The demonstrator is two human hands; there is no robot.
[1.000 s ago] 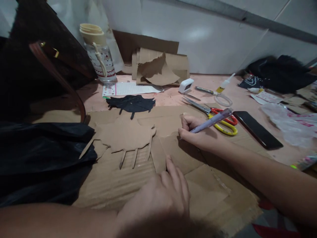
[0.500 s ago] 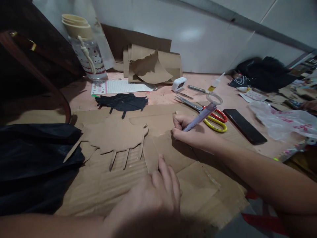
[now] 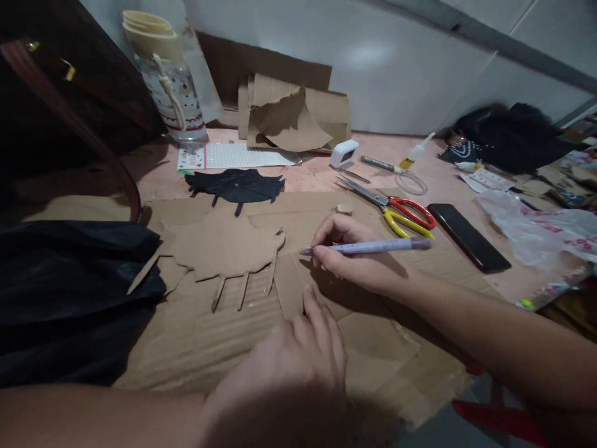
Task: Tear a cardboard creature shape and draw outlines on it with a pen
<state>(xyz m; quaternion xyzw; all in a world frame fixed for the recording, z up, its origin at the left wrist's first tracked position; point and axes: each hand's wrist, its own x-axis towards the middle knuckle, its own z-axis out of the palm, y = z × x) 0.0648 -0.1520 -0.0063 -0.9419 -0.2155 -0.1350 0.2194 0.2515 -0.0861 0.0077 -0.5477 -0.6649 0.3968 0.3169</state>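
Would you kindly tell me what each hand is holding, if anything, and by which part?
The right hand holds the pen near its tip. The left hand rests on the cardboard, holding nothing visible.

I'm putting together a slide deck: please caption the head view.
Left hand resting on cardboard, right hand holding a purple pen over it, scissors lying just beyond.

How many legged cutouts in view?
2: the brown cardboard cutout on the corrugated cardboard sheet, ahead and left of the left hand; the black cutout just behind it, in front of the printed sheet. Others may be hidden.
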